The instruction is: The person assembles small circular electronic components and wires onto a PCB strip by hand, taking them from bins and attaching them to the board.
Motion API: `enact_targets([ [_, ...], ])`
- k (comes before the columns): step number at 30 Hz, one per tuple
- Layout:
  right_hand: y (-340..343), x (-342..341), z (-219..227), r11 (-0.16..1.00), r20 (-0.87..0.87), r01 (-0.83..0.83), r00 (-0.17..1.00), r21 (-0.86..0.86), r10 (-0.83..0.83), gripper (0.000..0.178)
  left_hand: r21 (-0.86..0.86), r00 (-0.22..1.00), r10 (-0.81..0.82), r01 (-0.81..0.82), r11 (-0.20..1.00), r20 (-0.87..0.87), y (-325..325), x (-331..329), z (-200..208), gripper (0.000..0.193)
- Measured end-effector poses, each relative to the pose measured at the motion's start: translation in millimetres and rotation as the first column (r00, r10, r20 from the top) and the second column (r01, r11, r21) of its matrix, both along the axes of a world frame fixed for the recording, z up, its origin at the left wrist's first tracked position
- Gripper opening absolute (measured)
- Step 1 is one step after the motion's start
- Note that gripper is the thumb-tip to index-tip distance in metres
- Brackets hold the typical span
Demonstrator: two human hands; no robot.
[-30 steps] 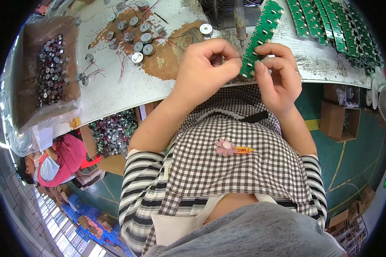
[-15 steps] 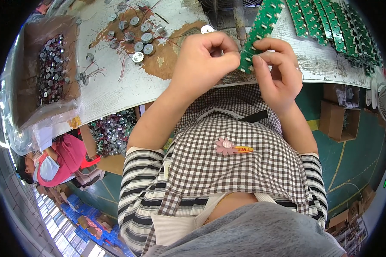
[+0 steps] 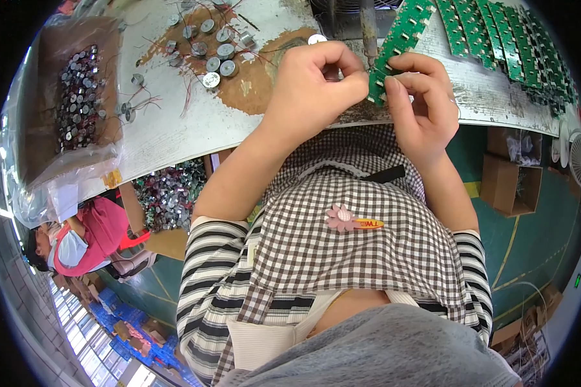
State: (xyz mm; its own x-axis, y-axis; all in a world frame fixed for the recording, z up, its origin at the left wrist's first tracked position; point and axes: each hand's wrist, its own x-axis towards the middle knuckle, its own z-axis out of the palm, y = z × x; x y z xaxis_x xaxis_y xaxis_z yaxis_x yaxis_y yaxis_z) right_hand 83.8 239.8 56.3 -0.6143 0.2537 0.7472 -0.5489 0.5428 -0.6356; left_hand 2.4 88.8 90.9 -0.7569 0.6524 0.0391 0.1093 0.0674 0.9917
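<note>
A long green circuit board strip with small white parts is tilted upward in front of me. My right hand pinches its near end between thumb and fingers. Close beside that end is my left hand, thumb and forefinger pressed together; whatever they hold is hidden. Behind the left knuckles, a small round silver motor shows in part. A worn metal rod comes down from the far side to the board's left edge, its tip beside my left fingertips.
Several silver motors with thin red wires lie on the worn white table. At the left stands a plastic-lined carton of motors. More green board strips overlap at the far right. A person in pink sits at lower left.
Both hands and the board have shifted slightly to the right in the picture. The board's near end sits a little higher. Both pinches look the same.
</note>
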Motion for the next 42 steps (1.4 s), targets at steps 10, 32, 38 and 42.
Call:
enact_targets([
  [10,-4.8,9.8,-3.4,1.0,0.073,0.004,0.997,-0.012,-0.003,0.01,-0.061,0.999,0.031,-0.032,0.998,-0.011,-5.0,8.2,-3.5,0.007],
  [32,-0.5,13.4,-13.0,0.932,0.127,-0.102,0.98,-0.347,0.155,0.003,-0.067,0.094,-0.012,-0.605,0.793,-0.995,-96.0,-75.2,14.9,0.015],
  [38,-0.2,12.6,-15.2,0.936,0.136,-0.092,0.98,-0.341,0.145,0.002,-0.308,0.176,-0.26,-0.691,0.654,-0.949,-91.0,-92.4,24.8,0.01],
  [42,-0.3,11.7,-15.7,0.939,0.153,-0.083,0.978,-0.334,0.141,0.002,-0.585,0.533,-0.272,-0.601,0.545,-0.801,-77.3,-101.4,37.8,0.014],
])
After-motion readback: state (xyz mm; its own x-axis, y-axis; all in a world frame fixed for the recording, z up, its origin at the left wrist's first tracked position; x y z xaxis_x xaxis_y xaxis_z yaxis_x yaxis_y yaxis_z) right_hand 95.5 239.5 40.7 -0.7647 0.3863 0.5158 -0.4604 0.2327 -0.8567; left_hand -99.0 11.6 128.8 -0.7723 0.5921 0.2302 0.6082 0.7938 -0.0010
